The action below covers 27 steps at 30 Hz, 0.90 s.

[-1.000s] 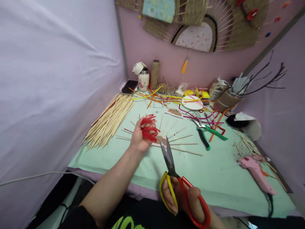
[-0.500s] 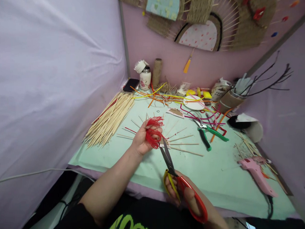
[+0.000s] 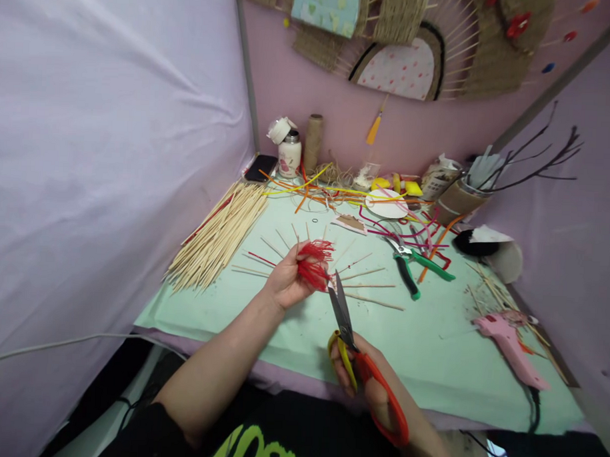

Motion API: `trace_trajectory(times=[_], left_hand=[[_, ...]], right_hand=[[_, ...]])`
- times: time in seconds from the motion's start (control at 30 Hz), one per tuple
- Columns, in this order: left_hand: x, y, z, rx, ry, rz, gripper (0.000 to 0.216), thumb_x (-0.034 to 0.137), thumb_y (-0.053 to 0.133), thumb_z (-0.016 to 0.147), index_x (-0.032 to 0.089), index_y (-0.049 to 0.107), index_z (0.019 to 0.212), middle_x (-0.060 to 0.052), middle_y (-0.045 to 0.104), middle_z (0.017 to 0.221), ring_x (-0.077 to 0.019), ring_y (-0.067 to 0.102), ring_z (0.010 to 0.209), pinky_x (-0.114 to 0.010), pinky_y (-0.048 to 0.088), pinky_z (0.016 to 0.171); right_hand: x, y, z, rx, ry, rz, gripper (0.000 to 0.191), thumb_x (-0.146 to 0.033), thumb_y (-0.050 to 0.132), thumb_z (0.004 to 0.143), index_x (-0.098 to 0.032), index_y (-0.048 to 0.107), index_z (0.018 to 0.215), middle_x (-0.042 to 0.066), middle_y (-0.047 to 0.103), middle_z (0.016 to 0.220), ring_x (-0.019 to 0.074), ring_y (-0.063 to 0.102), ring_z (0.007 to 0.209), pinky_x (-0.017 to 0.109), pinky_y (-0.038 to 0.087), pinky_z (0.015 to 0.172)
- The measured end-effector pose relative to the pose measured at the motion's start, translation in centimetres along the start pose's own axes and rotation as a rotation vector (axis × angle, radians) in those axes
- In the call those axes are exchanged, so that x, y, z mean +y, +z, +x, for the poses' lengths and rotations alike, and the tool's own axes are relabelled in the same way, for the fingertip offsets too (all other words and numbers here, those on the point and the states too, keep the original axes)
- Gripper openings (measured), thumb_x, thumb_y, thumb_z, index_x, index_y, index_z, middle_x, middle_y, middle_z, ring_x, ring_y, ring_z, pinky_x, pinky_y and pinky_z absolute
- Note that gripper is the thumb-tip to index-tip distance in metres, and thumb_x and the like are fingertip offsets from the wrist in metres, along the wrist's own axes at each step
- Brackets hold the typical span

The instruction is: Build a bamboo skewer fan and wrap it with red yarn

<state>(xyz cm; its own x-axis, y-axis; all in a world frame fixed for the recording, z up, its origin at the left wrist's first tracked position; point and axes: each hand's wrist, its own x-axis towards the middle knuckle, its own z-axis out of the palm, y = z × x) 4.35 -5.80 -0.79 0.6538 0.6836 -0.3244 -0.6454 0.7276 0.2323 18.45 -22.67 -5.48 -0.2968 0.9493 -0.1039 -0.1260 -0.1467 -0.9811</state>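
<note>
My left hand (image 3: 286, 280) is closed around a bundle of red thread (image 3: 314, 274), whose loose strands fan out to the right in two tufts. The scissors (image 3: 343, 310), with one red and one yellow handle loop, are in my right hand (image 3: 369, 384). Their blades are slightly parted, with the tips just right of the thread's lower tuft. Beneath my hands, thin sticks (image 3: 368, 285) spread out like rays from a small piece at the centre, which my left hand and the thread partly hide.
A pile of wooden sticks (image 3: 219, 235) lies at left. Green-handled pruning shears (image 3: 408, 272) and pipe cleaners (image 3: 311, 189) are farther back. A pink glue gun (image 3: 513, 349) rests at right. A lidded bottle (image 3: 289, 154) and a phone (image 3: 260, 168) stand by the wall.
The scissors' tips have come away from the red thread, to its right. The thread, looped at its lower end before, now ends in loose strands. My left hand has shifted slightly right.
</note>
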Motion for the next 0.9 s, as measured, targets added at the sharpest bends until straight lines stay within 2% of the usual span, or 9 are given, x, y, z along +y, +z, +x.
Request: trace_trajectory(times=[0.27,0.43,0.57,0.73,0.9], left_hand=[[-0.4,0.3,0.2,0.089,0.044,0.072,0.024,0.02,0.05,0.091,0.014,0.057,0.068,0.001,0.052,0.056,-0.01,0.049,0.048,-0.021,0.047,0.05],[-0.5,0.3,0.1,0.082,0.015,0.07,0.031,0.023,0.054,0.09,0.016,0.05,0.06,0.004,0.041,0.051,-0.0087,0.042,0.046,-0.02,0.043,0.049],[-0.5,0.4,-0.1,0.06,0.034,0.009,0.041,0.023,0.055,0.091,0.018,0.037,0.054,0.006,0.028,0.05,-0.008,0.035,0.045,-0.02,0.04,0.048],[0.5,0.5,-0.5,-0.036,0.089,-0.104,0.042,0.022,0.047,0.095,0.019,0.032,0.056,0.005,0.025,0.052,-0.008,0.032,0.046,-0.016,0.031,0.041],[1.3,0.9,-1.0,-0.016,0.178,-0.162,0.042,0.02,0.049,0.094,0.019,0.029,0.058,0.005,0.026,0.053,-0.0067,0.032,0.047,-0.013,0.026,0.039]], right_hand=[[-0.3,0.2,0.1,0.035,0.009,0.002,0.082,-0.095,0.046,0.061,-0.02,0.051,0.093,-0.004,0.043,0.067,0.0083,0.032,0.054,0.023,0.029,0.048],[-0.3,0.5,0.1,0.098,0.089,0.02,0.075,-0.092,0.051,0.062,-0.02,0.048,0.084,-0.009,0.037,0.055,0.0049,0.028,0.04,0.02,0.023,0.038],[-0.2,0.6,-0.3,0.114,0.103,-0.024,0.075,-0.092,0.053,0.06,-0.02,0.047,0.081,-0.008,0.037,0.055,0.0053,0.027,0.042,0.021,0.023,0.04],[0.2,0.3,-0.8,0.078,0.055,0.006,0.08,-0.092,0.055,0.057,-0.02,0.052,0.09,-0.004,0.042,0.066,0.01,0.034,0.057,0.024,0.03,0.05],[0.4,-0.4,-1.3,-0.06,0.061,0.033,0.086,-0.097,0.042,0.059,-0.02,0.052,0.096,-0.002,0.043,0.071,0.01,0.032,0.058,0.026,0.028,0.051]])
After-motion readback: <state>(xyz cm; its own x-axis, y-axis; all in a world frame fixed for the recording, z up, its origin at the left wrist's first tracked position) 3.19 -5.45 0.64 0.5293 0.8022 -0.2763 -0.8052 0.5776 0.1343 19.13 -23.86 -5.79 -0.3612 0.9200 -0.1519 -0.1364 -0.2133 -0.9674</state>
